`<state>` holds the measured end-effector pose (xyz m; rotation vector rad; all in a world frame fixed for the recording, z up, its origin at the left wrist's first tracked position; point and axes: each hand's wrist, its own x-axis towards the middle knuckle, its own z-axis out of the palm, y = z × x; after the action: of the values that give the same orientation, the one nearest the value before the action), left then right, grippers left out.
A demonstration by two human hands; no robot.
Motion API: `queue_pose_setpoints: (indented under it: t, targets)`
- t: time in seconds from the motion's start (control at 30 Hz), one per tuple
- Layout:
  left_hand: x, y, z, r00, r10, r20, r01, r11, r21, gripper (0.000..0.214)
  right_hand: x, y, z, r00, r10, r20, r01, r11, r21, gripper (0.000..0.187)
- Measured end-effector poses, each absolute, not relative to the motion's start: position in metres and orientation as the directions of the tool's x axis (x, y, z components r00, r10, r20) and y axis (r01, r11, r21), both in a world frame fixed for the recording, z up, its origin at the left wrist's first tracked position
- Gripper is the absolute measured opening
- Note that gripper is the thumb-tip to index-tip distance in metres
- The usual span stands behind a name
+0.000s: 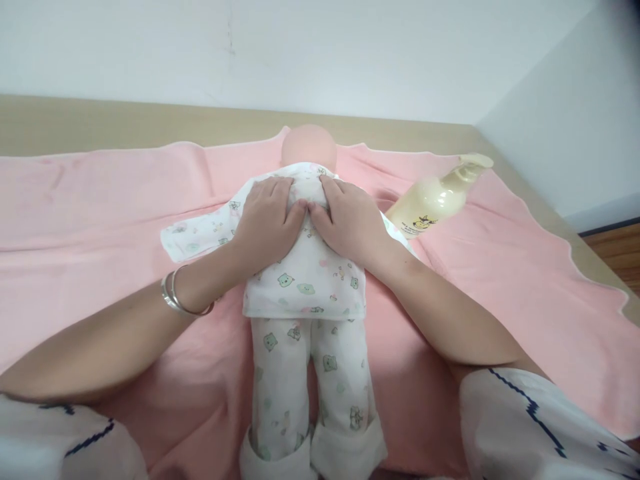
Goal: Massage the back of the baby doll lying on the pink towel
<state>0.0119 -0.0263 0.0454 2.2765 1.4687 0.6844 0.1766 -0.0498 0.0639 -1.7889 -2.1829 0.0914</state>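
A baby doll point(309, 145) lies face down, its bald head toward the wall. It wears a white printed top point(305, 287) and matching trousers point(283, 380) with turned-up cuffs. My left hand point(270, 217) rests flat on the left of the doll's upper back, fingers stretched out. Beside it, my right hand point(350, 217) lies flat on the right of the upper back. The two thumbs nearly meet over the middle. One sleeve of the top spreads out to the left; my right arm hides most of the other. Neither hand grips anything.
Under the doll a pink blanket point(120, 200) covers most of the wooden table point(75, 123). A pale yellow pump bottle point(435, 197) lies tilted on the blanket to the right of the doll. A white wall point(350, 53) stands behind the table.
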Motion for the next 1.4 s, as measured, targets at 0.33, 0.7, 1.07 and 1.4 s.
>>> queue_pose_setpoints:
  t: [0.33, 0.7, 1.07, 1.4]
  targets:
    - [0.014, -0.032, 0.062, 0.313, 0.936, 0.164, 0.824, -0.353, 0.443, 0.037, 0.175, -0.05, 0.06, -0.133, 0.959, 0.248, 0.967, 0.181, -0.18, 0.043]
    - [0.018, -0.058, 0.063, 0.429, 0.868, 0.249, 0.829, -0.488, 0.274, 0.038, 0.172, -0.055, 0.061, -0.121, 0.953, 0.278, 0.98, 0.158, -0.118, 0.032]
    - [0.008, -0.016, 0.056, 0.413, 0.888, 0.202, 0.752, -0.458, 0.474, 0.032, 0.163, -0.074, 0.074, -0.176, 0.959, 0.224, 0.951, 0.224, -0.214, 0.031]
    - [0.014, -0.056, 0.07, 0.413, 0.887, 0.208, 0.771, -0.462, 0.439, 0.03, 0.176, -0.048, 0.074, -0.113, 0.987, 0.11, 0.945, 0.141, -0.296, 0.034]
